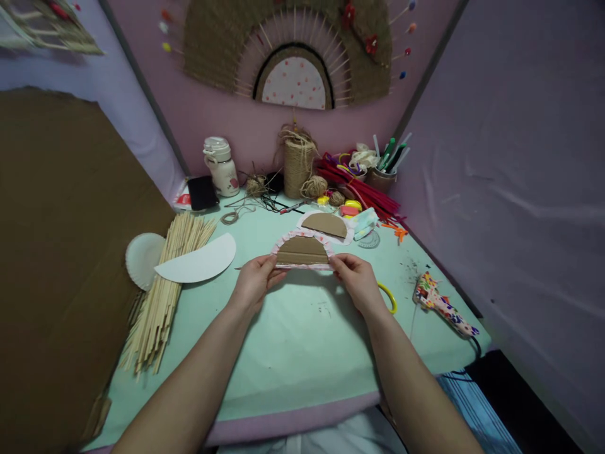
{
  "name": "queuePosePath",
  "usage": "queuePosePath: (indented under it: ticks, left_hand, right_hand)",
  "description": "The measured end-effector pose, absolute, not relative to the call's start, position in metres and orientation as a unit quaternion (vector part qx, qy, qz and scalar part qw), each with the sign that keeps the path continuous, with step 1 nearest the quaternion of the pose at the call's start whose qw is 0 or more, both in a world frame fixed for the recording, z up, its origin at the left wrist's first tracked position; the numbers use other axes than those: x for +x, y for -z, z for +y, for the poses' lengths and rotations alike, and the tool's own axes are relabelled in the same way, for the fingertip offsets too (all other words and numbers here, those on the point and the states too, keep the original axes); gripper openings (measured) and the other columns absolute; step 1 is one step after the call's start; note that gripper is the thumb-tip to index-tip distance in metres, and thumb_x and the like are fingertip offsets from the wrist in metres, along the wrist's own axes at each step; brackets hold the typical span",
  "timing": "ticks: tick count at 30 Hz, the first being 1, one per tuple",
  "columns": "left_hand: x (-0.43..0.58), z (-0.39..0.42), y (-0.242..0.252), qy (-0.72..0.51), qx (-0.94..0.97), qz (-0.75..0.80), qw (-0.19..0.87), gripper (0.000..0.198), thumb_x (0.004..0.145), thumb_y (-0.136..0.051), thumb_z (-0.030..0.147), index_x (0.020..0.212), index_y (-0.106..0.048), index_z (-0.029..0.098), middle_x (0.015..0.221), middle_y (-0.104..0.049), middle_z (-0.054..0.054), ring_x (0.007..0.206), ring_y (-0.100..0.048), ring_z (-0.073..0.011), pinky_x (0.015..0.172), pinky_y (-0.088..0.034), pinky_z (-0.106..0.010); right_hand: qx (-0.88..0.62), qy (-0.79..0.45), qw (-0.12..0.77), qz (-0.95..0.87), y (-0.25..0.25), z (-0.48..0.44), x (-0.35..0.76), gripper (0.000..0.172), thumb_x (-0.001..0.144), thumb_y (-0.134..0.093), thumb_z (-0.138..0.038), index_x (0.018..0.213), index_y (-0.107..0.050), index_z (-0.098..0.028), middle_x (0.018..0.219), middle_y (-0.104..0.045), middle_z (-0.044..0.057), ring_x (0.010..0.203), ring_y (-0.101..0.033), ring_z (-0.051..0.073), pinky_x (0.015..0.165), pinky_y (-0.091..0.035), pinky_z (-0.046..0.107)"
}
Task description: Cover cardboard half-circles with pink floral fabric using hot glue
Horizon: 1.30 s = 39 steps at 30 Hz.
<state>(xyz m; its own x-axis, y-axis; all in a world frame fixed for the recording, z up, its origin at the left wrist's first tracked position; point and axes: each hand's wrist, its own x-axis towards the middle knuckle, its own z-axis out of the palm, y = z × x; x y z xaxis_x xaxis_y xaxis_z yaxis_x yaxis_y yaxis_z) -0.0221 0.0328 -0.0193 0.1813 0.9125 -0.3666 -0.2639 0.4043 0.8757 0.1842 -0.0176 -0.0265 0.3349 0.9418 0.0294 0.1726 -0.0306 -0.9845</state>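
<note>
Between my two hands is a cardboard half-circle [302,251] whose edges are wrapped in folded white paper with pink spots. My left hand [255,280] pinches its left corner, and my right hand [357,277] pinches the right corner. The bare brown cardboard side faces me. Just behind it lies a second cardboard half-circle [326,224] on a larger white piece. Partly hidden by my right wrist is a yellow ring-shaped handle [390,299].
Left stand a bundle of thin sticks [163,296], a white half-circle [198,260] and a cardboard sheet [61,252]. A glue gun [444,306] lies right. Along the back are a bottle [222,167], twine spool [299,167], red pipe cleaners [363,189] and a pen cup [382,180].
</note>
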Motion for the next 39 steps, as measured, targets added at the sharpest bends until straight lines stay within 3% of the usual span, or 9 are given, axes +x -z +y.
queuePosePath:
  ticks: [6, 10, 12, 17, 21, 32, 37, 39]
  left_hand:
    - [-0.023, 0.031, 0.015, -0.418, 0.358, 0.458, 0.698, 0.029, 0.078, -0.073, 0.039, 0.090, -0.070, 0.013, 0.089, -0.075, -0.009, 0.079, -0.070, -0.0145, 0.077, -0.055, -0.025]
    - [-0.027, 0.033, 0.011, -0.412, 0.365, 0.407, 0.729, 0.054, 0.077, -0.064, 0.063, 0.103, -0.069, 0.016, 0.102, -0.074, -0.011, 0.089, -0.070, -0.0194, 0.080, -0.053, -0.030]
    - [-0.029, 0.034, 0.010, -0.415, 0.380, 0.400, 0.723, 0.060, 0.074, -0.064, 0.067, 0.103, -0.069, 0.014, 0.098, -0.075, -0.010, 0.086, -0.069, -0.0209, 0.075, -0.052, -0.029]
    - [-0.031, 0.033, 0.013, -0.410, 0.423, 0.427, 0.686, 0.044, 0.065, -0.080, 0.050, 0.088, -0.074, 0.012, 0.080, -0.075, -0.006, 0.074, -0.065, -0.0175, 0.069, -0.047, -0.026]
    - [-0.029, 0.034, 0.017, -0.420, 0.417, 0.430, 0.682, 0.042, 0.063, -0.082, 0.048, 0.084, -0.074, 0.013, 0.074, -0.073, -0.004, 0.071, -0.062, -0.0159, 0.068, -0.046, -0.025]
    - [-0.025, 0.033, 0.021, -0.418, 0.408, 0.436, 0.684, 0.057, 0.058, -0.083, 0.049, 0.101, -0.067, 0.015, 0.089, -0.074, -0.007, 0.080, -0.066, -0.0199, 0.072, -0.051, -0.030]
    - [-0.030, 0.044, 0.018, -0.434, 0.427, 0.499, 0.617, 0.056, 0.057, -0.080, 0.044, 0.101, -0.059, 0.016, 0.084, -0.072, -0.006, 0.074, -0.067, -0.0197, 0.067, -0.052, -0.030]
    - [-0.035, 0.056, 0.010, -0.442, 0.442, 0.530, 0.573, 0.054, 0.061, -0.076, 0.043, 0.104, -0.058, 0.016, 0.082, -0.071, -0.005, 0.073, -0.067, -0.0192, 0.067, -0.052, -0.029]
  right_hand:
    - [-0.621, -0.348, 0.542, -0.446, 0.029, -0.016, 0.187, 0.034, 0.074, -0.065, -0.052, 0.071, -0.064, -0.018, 0.057, -0.050, -0.003, 0.055, -0.040, 0.012, 0.053, -0.031, 0.026]
    - [-0.615, -0.360, 0.526, -0.464, 0.028, -0.017, 0.186, 0.032, 0.075, -0.066, -0.050, 0.070, -0.064, -0.019, 0.057, -0.050, -0.003, 0.055, -0.040, 0.012, 0.054, -0.031, 0.026]
    - [-0.609, -0.371, 0.512, -0.478, 0.027, -0.018, 0.184, 0.031, 0.074, -0.068, -0.048, 0.069, -0.065, -0.018, 0.057, -0.051, -0.004, 0.055, -0.040, 0.012, 0.054, -0.030, 0.026]
    - [-0.603, -0.390, 0.484, -0.501, 0.024, -0.022, 0.181, 0.029, 0.076, -0.067, -0.045, 0.068, -0.064, -0.018, 0.058, -0.051, -0.003, 0.057, -0.040, 0.012, 0.055, -0.030, 0.026]
    - [-0.603, -0.394, 0.473, -0.507, 0.024, -0.022, 0.180, 0.030, 0.076, -0.067, -0.046, 0.068, -0.064, -0.017, 0.058, -0.050, -0.004, 0.057, -0.039, 0.011, 0.054, -0.030, 0.025]
    - [-0.621, -0.373, 0.466, -0.509, 0.031, -0.018, 0.180, 0.037, 0.079, -0.058, -0.053, 0.072, -0.063, -0.017, 0.054, -0.048, -0.004, 0.051, -0.039, 0.011, 0.051, -0.031, 0.024]
    - [-0.630, -0.337, 0.463, -0.525, 0.030, -0.019, 0.182, 0.035, 0.088, -0.047, -0.046, 0.084, -0.066, -0.018, 0.075, -0.064, 0.002, 0.063, -0.053, 0.015, 0.059, -0.037, 0.025]
    - [-0.630, -0.327, 0.449, -0.542, 0.027, -0.021, 0.180, 0.028, 0.087, -0.051, -0.041, 0.078, -0.065, -0.018, 0.073, -0.064, 0.001, 0.066, -0.053, 0.015, 0.062, -0.037, 0.025]
